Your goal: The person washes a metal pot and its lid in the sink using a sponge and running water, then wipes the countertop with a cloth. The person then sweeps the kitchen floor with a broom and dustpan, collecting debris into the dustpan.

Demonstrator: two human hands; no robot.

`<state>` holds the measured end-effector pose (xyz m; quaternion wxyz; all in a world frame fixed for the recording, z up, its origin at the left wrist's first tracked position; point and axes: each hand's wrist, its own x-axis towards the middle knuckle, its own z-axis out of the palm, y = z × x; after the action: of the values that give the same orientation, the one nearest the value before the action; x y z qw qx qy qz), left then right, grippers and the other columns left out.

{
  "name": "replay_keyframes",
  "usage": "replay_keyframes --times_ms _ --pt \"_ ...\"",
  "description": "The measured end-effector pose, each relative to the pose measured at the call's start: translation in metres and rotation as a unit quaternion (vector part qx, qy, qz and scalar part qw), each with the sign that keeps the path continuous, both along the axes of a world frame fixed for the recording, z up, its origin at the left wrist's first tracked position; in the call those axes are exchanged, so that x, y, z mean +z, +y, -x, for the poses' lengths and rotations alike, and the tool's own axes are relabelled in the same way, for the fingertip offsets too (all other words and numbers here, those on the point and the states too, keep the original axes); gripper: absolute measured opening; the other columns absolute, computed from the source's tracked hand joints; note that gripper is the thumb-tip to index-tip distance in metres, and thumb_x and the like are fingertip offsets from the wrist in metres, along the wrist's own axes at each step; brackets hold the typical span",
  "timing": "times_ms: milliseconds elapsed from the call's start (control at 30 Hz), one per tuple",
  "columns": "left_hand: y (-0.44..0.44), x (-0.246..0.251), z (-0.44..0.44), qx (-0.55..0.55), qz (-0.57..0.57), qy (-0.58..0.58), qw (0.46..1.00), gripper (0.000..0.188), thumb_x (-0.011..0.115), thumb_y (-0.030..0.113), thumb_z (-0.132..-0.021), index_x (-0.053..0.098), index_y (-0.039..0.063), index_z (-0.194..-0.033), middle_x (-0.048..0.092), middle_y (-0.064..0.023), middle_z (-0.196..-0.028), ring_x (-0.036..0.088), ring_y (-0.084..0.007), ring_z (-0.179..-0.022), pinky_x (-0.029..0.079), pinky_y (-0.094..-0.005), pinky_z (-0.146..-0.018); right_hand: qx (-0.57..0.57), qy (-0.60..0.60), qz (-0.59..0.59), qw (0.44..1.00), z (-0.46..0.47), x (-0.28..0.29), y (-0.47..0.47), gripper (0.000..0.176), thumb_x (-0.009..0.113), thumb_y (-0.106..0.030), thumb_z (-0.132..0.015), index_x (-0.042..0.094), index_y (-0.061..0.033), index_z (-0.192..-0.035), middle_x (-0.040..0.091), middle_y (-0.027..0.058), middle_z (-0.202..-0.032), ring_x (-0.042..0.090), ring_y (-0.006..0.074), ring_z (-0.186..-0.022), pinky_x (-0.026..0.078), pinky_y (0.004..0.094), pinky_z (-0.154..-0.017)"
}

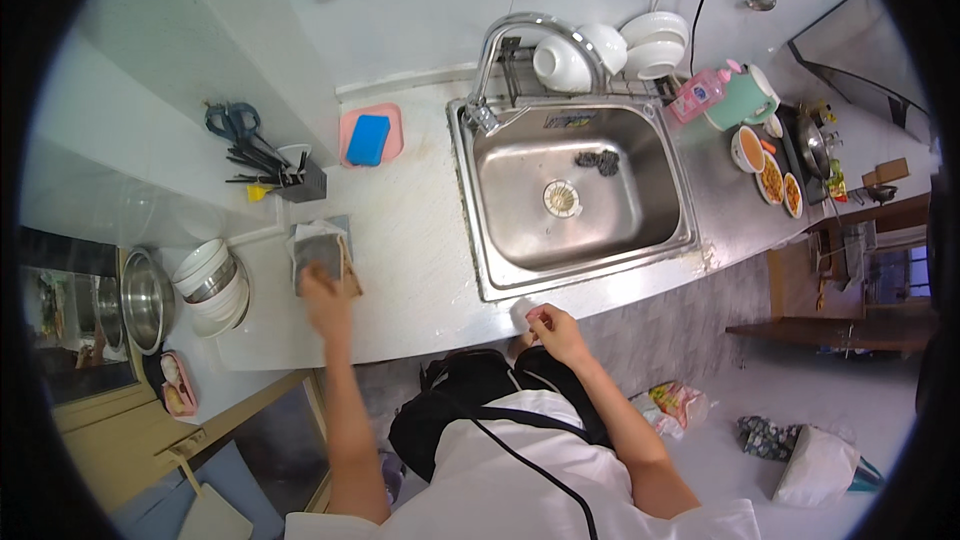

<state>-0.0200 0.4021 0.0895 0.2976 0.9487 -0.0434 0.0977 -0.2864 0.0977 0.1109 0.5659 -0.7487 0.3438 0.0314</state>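
My left hand (324,292), blurred, is over a grey folded cloth (317,253) in a stack of cloths on the white countertop (409,255). Whether its fingers grip the cloth is not clear. My right hand (555,331) hovers by the counter's front edge with its fingers curled in; I cannot tell if anything is between them. In front of me is a stainless steel sink (517,232) with a drain strainer (562,199) and a dark scouring pad (598,161) inside. A chrome faucet (487,45) arches over its back left corner.
Left of the sink, a blue sponge (368,140) lies on a pink tray (395,120). A black utensil holder (306,184) stands behind the cloths, and stacked bowls (214,289) at far left. To the right are a pink soap bottle (697,96), a green kettle (739,101) and plates of food (770,180).
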Motion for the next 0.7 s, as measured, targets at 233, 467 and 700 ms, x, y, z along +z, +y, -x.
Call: replay_keyframes --times_ms 233,467,700 --pt "0.115 -0.038 -0.014 0.171 -0.232 0.138 0.948 0.051 0.062 0.021 -0.087 0.044 0.013 -0.134 0.05 -0.0191 -0.121 0.054 -0.0375 -0.108 0.047 -0.0526 -0.083 0.005 -0.011 0.037 0.999 0.037 -0.024 -0.059 0.014 0.057 -0.011 -0.092 0.062 0.0013 -0.098 0.064 0.0073 -0.079 0.062 0.0124 -0.065 0.051 0.0257 -0.058" --pt "0.071 -0.029 -0.005 0.075 -0.225 -0.136 0.962 0.041 0.064 0.016 -0.082 0.053 0.01 -0.121 0.051 -0.0154 -0.116 0.048 -0.0348 -0.111 0.039 -0.0514 -0.09 -0.042 -0.007 -0.049 0.998 0.046 -0.013 -0.079 0.016 0.057 -0.013 -0.094 0.062 0.0023 -0.098 0.064 0.0079 -0.081 0.063 0.0134 -0.072 0.053 0.0265 -0.06" --pt "0.023 -0.008 -0.017 -0.037 -0.127 -0.092 0.987 0.018 0.063 0.014 -0.084 0.061 0.007 -0.101 0.057 -0.01 -0.104 0.052 -0.0304 -0.103 0.041 -0.0416 -0.087 0.0 -0.016 -0.078 0.997 -0.001 -0.004 -0.047 0.017 0.058 -0.015 -0.095 0.061 0.0017 -0.097 0.063 0.0069 -0.084 0.062 0.0124 -0.073 0.053 0.0263 -0.063"
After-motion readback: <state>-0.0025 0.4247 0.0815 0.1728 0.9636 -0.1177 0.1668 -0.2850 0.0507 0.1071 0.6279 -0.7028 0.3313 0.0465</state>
